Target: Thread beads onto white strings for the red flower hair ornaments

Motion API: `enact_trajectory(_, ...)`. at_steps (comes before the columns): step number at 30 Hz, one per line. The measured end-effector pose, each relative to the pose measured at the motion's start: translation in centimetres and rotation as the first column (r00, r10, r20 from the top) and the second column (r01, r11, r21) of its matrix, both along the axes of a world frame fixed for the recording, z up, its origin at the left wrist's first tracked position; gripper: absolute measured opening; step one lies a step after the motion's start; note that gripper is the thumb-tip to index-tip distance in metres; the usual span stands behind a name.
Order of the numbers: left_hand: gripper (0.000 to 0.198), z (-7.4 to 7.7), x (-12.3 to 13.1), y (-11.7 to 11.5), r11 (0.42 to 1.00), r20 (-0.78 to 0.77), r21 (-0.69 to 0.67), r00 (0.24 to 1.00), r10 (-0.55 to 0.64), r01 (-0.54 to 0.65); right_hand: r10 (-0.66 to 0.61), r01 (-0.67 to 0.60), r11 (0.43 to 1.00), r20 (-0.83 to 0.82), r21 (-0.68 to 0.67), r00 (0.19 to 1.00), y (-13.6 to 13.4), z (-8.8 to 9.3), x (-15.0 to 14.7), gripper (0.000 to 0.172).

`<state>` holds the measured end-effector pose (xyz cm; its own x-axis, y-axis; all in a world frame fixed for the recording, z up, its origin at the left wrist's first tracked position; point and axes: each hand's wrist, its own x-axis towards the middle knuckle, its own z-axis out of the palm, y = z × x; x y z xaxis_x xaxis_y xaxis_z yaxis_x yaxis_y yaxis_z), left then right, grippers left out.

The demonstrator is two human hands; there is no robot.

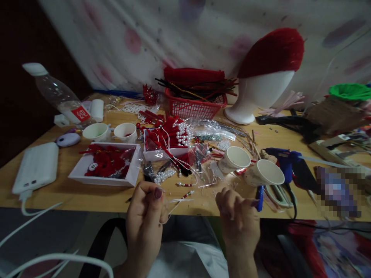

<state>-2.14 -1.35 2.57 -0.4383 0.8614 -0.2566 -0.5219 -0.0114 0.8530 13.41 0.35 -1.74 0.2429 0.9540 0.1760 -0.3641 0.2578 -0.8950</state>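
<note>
My left hand (147, 220) is closed in a pinch near the table's front edge. A thin white cord (171, 212) runs from its fingers and loops below them. My right hand (239, 218) is also closed, thumb against fingers; whatever it pinches is too fine to make out. Between and beyond the hands lies a beaded strand (188, 194) with red, green and white beads. Another short strand (185, 184) rests just behind it. A small bag of white pearl beads (165, 176) is behind my left hand. White cords trail from red tassels (169, 131) in a white box.
An open white box (133, 170) holds red ornaments. Paper cups (234, 159) and a blue glue gun (285, 158) stand to the right. Behind are a red basket (197, 108) and a foam head (261, 92) with a red cap. A bottle (63, 100) leans at left.
</note>
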Motion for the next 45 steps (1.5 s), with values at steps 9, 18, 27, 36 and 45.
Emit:
enact_trajectory(9, 0.043, -0.3, -0.1, -0.1, 0.999, -0.056, 0.001, 0.998, -0.035, 0.035, 0.201, -0.202, 0.979, -0.028, -0.029, 0.979, -0.5, 0.1, -4.1, 0.013)
enact_trajectory(18, 0.045, -2.1, 0.1, -0.1, 0.974, -0.005, -0.024, 0.975, -0.224, 0.224, 0.055, -0.056, 0.998, 0.041, 0.031, 0.998, 0.6, 0.1, -4.9, 0.022)
enact_trajectory(27, 0.041, -2.0, -0.1, 0.5, 0.990, 0.061, 0.051, 0.989, -0.131, 0.128, -0.142, 0.111, 0.979, -0.178, -0.169, 0.974, 1.2, 0.5, -2.5, 0.029)
enact_trajectory(36, 0.036, -3.7, 1.3, 0.5, 0.996, -0.088, 0.075, 0.996, -0.030, 0.037, 0.139, -0.201, 0.934, -0.217, -0.297, 0.966, -1.1, -0.8, -5.7, 0.023)
enact_trajectory(45, 0.036, -5.1, 0.0, 2.3, 0.995, -0.081, -0.001, 0.992, -0.095, 0.096, 0.261, -0.273, 0.938, -0.082, -0.212, 0.962, 0.3, 0.3, -4.0, 0.015)
